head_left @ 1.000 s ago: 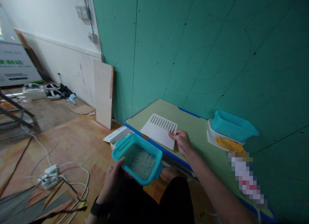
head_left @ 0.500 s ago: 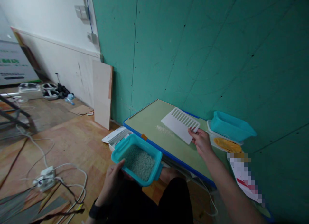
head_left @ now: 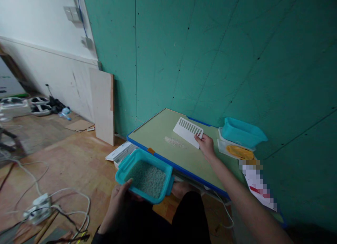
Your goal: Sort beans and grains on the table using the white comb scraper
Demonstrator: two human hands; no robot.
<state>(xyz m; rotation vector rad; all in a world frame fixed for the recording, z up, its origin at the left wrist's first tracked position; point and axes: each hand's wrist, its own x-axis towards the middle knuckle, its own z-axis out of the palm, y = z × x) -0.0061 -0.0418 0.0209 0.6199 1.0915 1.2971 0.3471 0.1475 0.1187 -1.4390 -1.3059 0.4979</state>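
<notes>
My left hand [head_left: 118,196] grips the near-left rim of a turquoise plastic tub [head_left: 170,177], thumb on top. Small pale grains [head_left: 151,179] fill the lower part of the tub, which is just off the table's front edge. Out over the table [head_left: 158,123], my right hand [head_left: 206,145] pinches one corner of a thin white sheet [head_left: 185,135] with a row of slots along its far edge. A low streak of pale grains [head_left: 173,143] lies on the tabletop, just on the near side of the sheet.
At the table's right stand another turquoise tub [head_left: 243,133], a yellow cloth-like item [head_left: 239,151] and a white-and-red packet [head_left: 259,189]. A white box [head_left: 122,151] sits beside the table's left edge. Cables and a power strip [head_left: 39,209] lie on the floor.
The view has turned a little to the right. My right hand has moved the white sheet slightly toward the wall, showing more of the grain streak. My left hand still holds the tub.
</notes>
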